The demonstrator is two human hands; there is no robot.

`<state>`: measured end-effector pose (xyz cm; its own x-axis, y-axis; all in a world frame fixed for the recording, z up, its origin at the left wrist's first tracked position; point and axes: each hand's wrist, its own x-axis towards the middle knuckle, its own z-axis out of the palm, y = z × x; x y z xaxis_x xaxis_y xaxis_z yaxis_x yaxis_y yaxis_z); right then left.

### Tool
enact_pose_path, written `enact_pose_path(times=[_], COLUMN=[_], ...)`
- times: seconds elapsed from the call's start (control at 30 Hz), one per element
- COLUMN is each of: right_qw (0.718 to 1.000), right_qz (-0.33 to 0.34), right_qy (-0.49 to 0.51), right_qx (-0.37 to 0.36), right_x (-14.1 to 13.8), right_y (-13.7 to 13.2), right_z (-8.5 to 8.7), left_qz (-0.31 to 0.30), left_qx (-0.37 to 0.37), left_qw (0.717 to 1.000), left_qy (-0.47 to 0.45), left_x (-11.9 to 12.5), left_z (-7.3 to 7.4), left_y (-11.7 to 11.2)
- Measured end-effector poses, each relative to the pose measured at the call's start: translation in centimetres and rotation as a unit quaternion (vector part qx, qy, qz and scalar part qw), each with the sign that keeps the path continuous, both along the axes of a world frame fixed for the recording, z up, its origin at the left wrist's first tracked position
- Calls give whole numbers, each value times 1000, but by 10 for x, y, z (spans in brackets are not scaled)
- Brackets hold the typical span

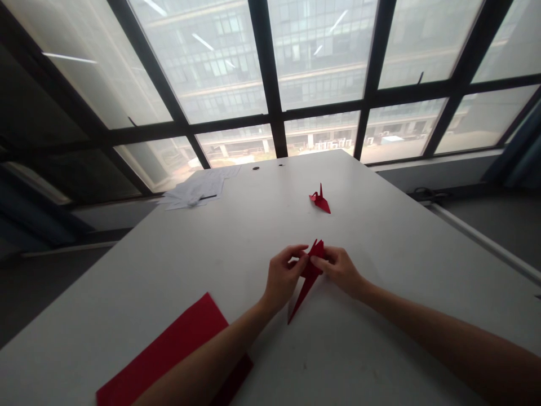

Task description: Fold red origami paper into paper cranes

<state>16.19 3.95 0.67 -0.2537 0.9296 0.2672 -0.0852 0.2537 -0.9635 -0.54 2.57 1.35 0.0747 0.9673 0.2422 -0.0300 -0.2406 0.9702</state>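
Note:
A red folded-paper crane (311, 269) is held between my two hands just above the white table. My left hand (285, 272) pinches its left side with thumb and forefinger. On the other side, my right hand (339, 269) grips it, thumb on the near face and fingers behind. One long pointed end slants down toward me, and shorter points stick up at the top. Parts of the folds are hidden by my fingers. Farther back on the table stands another red paper crane (321, 202), touched by neither hand.
Red paper sheets (169, 349) lie at the near left, partly under my left forearm. White papers (194, 189) with a dark pen (208, 197) on them are at the far left of the white table (236, 225). Beyond its far edge are large windows (321, 56).

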Motion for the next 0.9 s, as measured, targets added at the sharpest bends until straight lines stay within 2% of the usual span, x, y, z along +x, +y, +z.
enact_pose_path(times=[0.2,0.67,0.9], right_qw=[998,993,991], right_qz=[-52,-88,-100], right_qy=[24,69,75], right_qx=[-2,-36,-38], right_x=[3,-2,-1], right_y=[2,4,5], right_z=[7,0,4], left_qz=[-9,-31,-61], left_qx=[-6,-21,-89], left_qw=[1000,999,993], left_qy=[14,26,48], left_x=[0,5,-1], left_z=[-1,2,2], left_y=[0,-4,1])
